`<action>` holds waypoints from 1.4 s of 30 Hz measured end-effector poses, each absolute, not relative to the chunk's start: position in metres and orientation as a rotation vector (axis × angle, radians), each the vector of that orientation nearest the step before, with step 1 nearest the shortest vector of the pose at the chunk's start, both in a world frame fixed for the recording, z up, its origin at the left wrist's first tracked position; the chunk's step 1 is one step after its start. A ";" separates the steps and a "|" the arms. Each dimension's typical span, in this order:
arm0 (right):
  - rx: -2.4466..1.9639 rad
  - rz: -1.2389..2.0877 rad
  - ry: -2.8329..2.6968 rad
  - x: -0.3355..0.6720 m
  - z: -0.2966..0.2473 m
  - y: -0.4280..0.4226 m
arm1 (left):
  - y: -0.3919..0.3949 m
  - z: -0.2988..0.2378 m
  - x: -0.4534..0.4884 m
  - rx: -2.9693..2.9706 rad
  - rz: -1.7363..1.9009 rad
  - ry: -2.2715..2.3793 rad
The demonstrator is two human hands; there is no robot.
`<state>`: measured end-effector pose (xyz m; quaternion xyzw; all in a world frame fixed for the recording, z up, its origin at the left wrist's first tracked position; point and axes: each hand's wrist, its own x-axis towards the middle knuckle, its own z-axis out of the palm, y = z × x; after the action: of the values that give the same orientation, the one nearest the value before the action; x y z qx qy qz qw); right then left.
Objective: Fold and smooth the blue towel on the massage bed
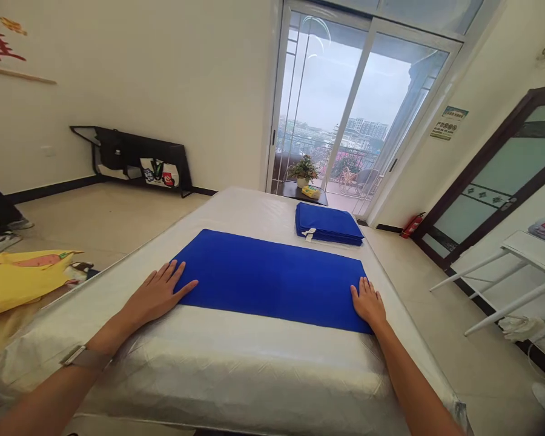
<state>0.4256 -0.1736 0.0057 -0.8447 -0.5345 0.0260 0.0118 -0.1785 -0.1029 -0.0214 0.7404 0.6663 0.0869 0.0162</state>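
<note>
A long blue rectangular piece [272, 278], fabric or felt by its look, lies flat across the plastic-covered mattress [236, 363]. My left hand [163, 290] rests on its left end with fingers spread and the thumb pointing inward. At the opposite end, my right hand [369, 303] lies flat over the right edge, fingers stretched out. Neither hand grips anything. Beyond the piece, toward the far right corner of the mattress, sits a stack of folded blue pieces [329, 221] with a white tag [309, 234] at its front.
A small dark table [295, 192] with a potted plant [304, 169] stands past the mattress, before a glass sliding door. Yellow fabric [22, 281] lies at left, near a person's shoe [0, 242]. White-legged furniture [504, 284] and a fire extinguisher [412, 225] are at right.
</note>
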 end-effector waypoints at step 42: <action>-2.515 0.115 -1.799 0.429 -0.003 -0.242 | -0.119 0.018 -0.047 2.540 0.260 1.479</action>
<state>0.4290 -0.2422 -0.0032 -0.8126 -0.5812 0.0373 0.0238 -0.0474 -0.1191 0.0181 0.8568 0.4991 0.0877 0.0952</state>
